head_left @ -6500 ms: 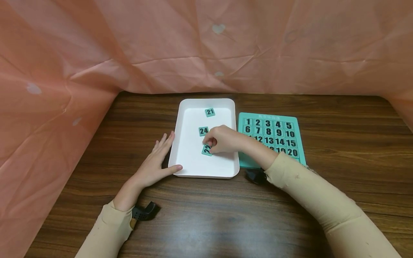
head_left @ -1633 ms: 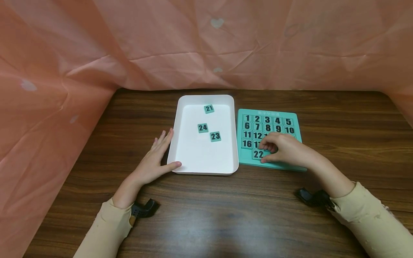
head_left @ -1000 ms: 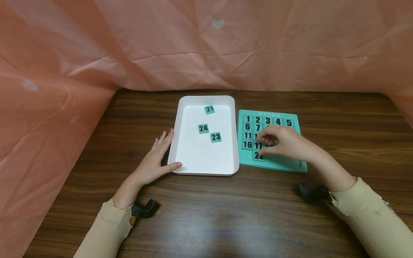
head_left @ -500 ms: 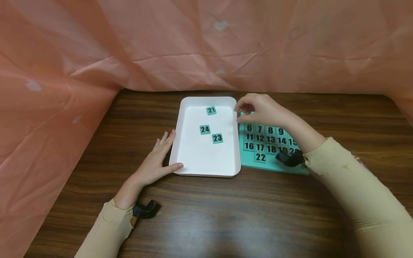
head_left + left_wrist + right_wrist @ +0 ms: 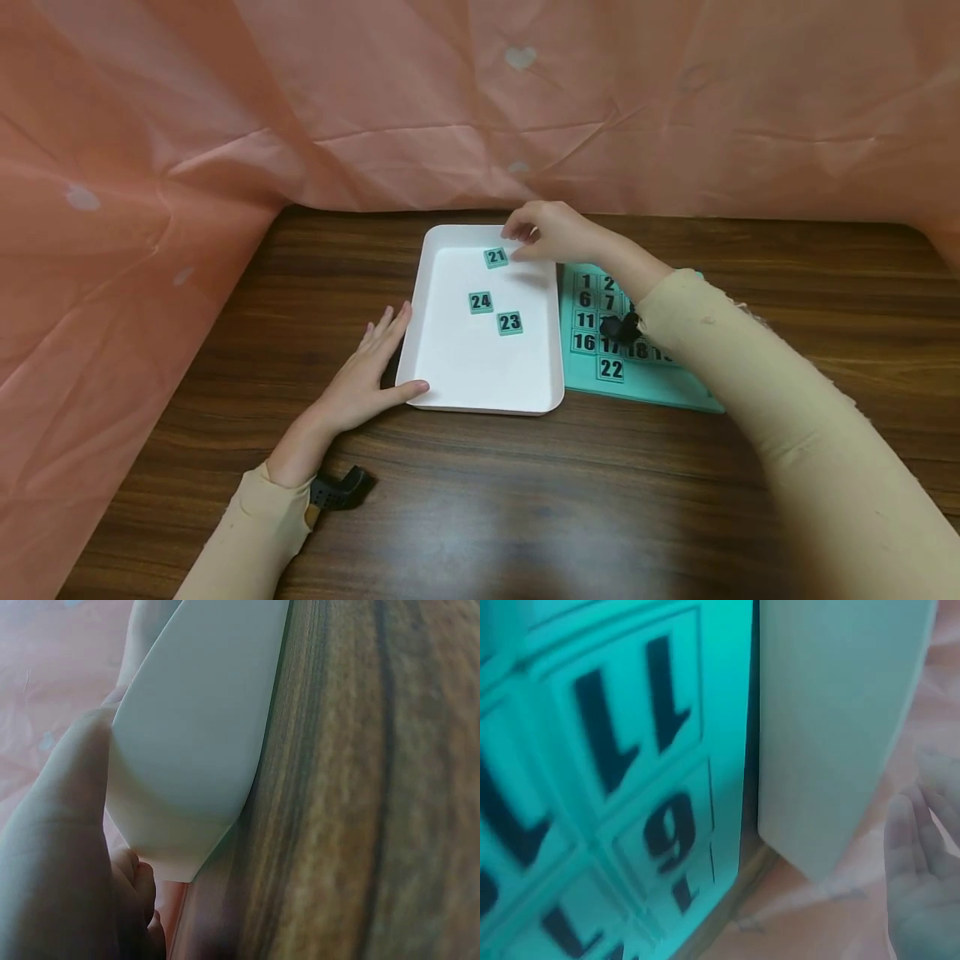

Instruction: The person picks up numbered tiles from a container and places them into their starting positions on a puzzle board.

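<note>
My left hand point(image 5: 360, 383) rests against the left side of a white tray point(image 5: 457, 375), its thumb over the near rim and its fingers along the wall. Three teal number tiles lie in the tray: the 21 tile point(image 5: 496, 257), the 24 tile point(image 5: 481, 302) and the 23 tile point(image 5: 510, 323). Over the tray's far right corner hovers my right hand point(image 5: 551, 233), thumb and fingers apart, thumb tip just right of the 21 tile. Right of the tray lies a teal number board point(image 5: 660, 387) with the 22 tile point(image 5: 611, 369) in its lowest row. My right forearm hides part of the board.
All of this stands on a dark wood table point(image 5: 450, 508). A pink curtain point(image 5: 375, 100) hangs behind and to the left. Black wrist devices sit under both wrists, the left one point(image 5: 343, 487) just above the table.
My right hand took the 22 tile from the tray, set it on the board and let go. It has since moved left over the tray. The left hand stayed put.
</note>
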`<state>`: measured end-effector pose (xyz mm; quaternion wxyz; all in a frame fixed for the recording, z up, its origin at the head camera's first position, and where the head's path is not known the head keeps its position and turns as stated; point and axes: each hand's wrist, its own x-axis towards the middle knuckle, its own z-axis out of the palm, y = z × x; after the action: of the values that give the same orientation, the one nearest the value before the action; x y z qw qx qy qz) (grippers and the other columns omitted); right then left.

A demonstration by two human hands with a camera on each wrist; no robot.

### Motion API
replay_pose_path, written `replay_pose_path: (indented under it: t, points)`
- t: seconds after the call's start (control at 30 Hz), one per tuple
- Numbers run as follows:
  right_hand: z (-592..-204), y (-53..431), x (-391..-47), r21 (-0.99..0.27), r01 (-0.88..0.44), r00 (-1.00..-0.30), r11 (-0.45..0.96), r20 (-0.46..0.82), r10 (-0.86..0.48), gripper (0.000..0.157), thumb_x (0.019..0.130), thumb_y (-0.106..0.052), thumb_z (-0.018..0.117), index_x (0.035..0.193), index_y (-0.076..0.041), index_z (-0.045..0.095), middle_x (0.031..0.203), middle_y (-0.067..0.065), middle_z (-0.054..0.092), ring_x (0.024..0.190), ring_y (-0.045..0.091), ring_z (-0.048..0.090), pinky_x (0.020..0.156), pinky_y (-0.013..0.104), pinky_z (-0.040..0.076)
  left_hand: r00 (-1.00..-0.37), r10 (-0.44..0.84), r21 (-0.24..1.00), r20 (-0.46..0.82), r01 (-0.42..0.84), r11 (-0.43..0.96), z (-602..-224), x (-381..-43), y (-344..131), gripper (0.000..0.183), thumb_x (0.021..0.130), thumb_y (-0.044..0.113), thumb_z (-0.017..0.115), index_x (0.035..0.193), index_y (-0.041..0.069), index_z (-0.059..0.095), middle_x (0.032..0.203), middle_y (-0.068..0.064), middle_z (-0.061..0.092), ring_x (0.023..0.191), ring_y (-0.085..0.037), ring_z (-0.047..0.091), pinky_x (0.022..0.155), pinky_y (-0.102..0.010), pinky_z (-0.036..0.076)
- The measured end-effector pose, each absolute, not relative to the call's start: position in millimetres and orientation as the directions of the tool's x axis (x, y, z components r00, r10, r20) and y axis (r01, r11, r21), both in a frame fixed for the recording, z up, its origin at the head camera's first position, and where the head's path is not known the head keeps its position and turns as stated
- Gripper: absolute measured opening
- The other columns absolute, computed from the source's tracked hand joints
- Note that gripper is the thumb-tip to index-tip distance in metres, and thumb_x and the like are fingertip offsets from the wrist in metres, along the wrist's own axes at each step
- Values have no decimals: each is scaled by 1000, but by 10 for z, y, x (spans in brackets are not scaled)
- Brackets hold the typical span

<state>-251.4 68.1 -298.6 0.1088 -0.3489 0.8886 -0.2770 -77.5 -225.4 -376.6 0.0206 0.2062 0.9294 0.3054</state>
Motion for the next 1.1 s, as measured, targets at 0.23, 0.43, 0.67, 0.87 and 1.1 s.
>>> replay_pose_path:
  t: [0.23,0.43,0.67,0.87,1.1]
  points:
    - [-3077,513,-2593,-589,-557,-727,586,5,-686,32,78,-11,70,108,-2,62,105,11,60,93,19,51,86,33,46,-917,389,576,90,366,731,-3754,-759,-2247,96,77,52,63,147,28,2,153,3,6,140,-21,1,110,-48,3]
    - [-3128,453,-2631,-585,-513,-750,628,-49,-659,34,79,-9,70,110,-2,61,106,11,59,96,20,52,88,33,45,-913,398,572,88,374,731,-3761,-766,-2216,97,77,54,63,147,27,2,153,6,5,140,-20,0,110,-49,3]
    - [-3170,432,-2646,-541,-489,-764,684,-112,-635,37,79,-7,68,115,-6,58,109,8,57,99,21,49,89,34,42,-906,413,571,91,387,724,-3745,-774,-2196,96,78,53,63,147,24,4,153,6,4,139,-19,-1,111,-47,2]
    - [-3207,415,-2670,-510,-506,-754,696,-131,-644,38,80,1,62,117,-6,58,113,8,58,99,22,48,91,35,41,-904,416,570,102,396,720,-3742,-762,-2198,96,77,53,63,147,23,4,153,5,5,140,-21,0,111,-46,2]
    - [-3237,397,-2682,-470,-524,-745,710,-151,-650,35,79,2,59,113,-6,60,109,8,59,96,22,48,88,35,41,-905,411,575,105,392,718,-3762,-768,-2186,96,77,53,63,147,24,3,153,5,5,140,-20,0,111,-46,1]
